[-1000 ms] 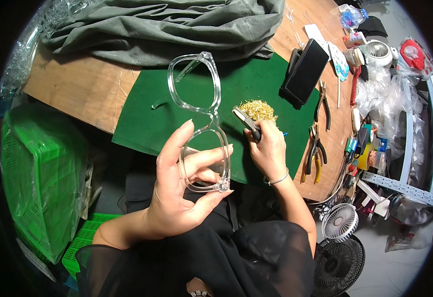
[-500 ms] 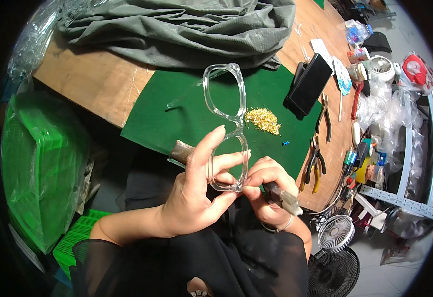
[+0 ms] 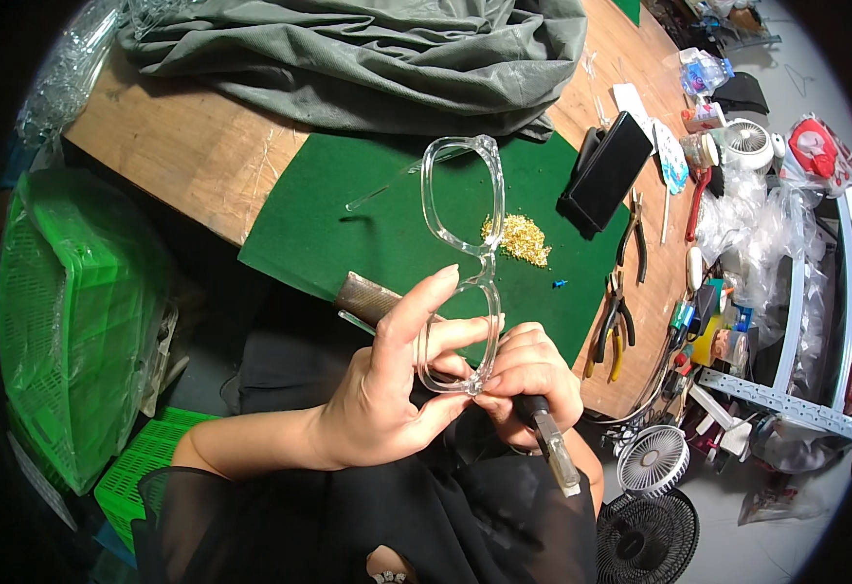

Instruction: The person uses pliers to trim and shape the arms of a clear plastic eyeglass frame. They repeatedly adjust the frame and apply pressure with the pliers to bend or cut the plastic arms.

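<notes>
At the near corner of the glasses [image 3: 489, 263], I note joint work now: left hand [image 3: 379, 394] gripping it, right hand [image 3: 538, 375], back from the gold bits [image 3: 523, 240], clasping pliers [image 3: 554, 448].

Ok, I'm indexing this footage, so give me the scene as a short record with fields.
Left grip: holds clear eyeglass frame at its nearer rim
Right grip: holds black-handled pliers, close to the frame's nearer corner
Work surface: green mat on wooden table
On mat: pile of small gold-coloured pieces; small blue piece
Mat's right edge: black smartphone
Right of mat: other pliers
Far side: crumpled grey cloth
</notes>
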A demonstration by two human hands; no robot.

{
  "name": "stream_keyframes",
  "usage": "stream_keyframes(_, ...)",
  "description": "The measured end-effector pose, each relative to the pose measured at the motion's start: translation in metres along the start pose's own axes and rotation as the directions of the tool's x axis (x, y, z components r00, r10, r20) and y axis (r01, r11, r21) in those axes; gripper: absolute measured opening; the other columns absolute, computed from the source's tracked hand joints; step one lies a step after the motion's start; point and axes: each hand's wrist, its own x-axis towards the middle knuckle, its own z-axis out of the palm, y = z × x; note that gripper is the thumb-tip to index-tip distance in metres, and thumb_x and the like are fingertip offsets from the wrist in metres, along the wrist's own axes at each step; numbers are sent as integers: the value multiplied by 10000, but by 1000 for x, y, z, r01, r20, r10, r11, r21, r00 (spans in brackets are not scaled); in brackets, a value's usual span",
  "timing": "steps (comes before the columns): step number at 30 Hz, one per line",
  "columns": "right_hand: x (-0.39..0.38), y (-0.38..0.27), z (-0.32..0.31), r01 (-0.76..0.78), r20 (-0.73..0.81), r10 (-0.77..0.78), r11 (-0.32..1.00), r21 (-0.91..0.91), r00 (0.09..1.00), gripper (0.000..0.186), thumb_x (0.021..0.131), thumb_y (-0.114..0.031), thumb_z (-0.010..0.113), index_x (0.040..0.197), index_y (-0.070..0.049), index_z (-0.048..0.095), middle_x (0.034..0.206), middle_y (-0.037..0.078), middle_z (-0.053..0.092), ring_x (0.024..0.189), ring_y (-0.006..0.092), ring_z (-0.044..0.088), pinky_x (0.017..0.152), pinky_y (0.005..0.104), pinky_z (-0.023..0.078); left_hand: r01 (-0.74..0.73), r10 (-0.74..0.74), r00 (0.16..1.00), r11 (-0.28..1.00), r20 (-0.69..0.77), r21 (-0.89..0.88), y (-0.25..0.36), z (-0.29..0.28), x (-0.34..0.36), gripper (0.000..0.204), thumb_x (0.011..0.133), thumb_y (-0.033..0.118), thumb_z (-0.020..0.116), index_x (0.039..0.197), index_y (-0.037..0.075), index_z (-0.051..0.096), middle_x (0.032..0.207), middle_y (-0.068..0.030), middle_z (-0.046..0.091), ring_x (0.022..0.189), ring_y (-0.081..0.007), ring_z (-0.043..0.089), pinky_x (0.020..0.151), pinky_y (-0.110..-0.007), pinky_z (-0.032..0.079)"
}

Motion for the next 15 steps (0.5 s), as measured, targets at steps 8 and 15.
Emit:
stream_keyframes(8, 3, -3, -6, -87, 112, 84, 996, 22, 990, 144, 756, -59, 712, 796, -44, 574, 706, 69, 586, 607, 221, 555, 569, 311, 413, -203, 217, 976, 946, -29, 254, -3, 1, 5, 818, 656, -153, 674, 1337, -101, 223, 1232, -277, 499, 991, -320, 630, 741, -310, 577)
stream_keyframes(15, -3, -5, 4, -27, -17, 27, 1000, 7, 999, 146, 753, -52, 714, 789, -36, 573, 716, 63, 588, 605, 212, 560, 577, 322, 431, -17, 15, 999, 997, 38, 72, 0, -2, -1, 892, 741, -131, 608, 1407, 7, 31, 1211, -274, 525, 983, -274, 627, 788, -306, 536)
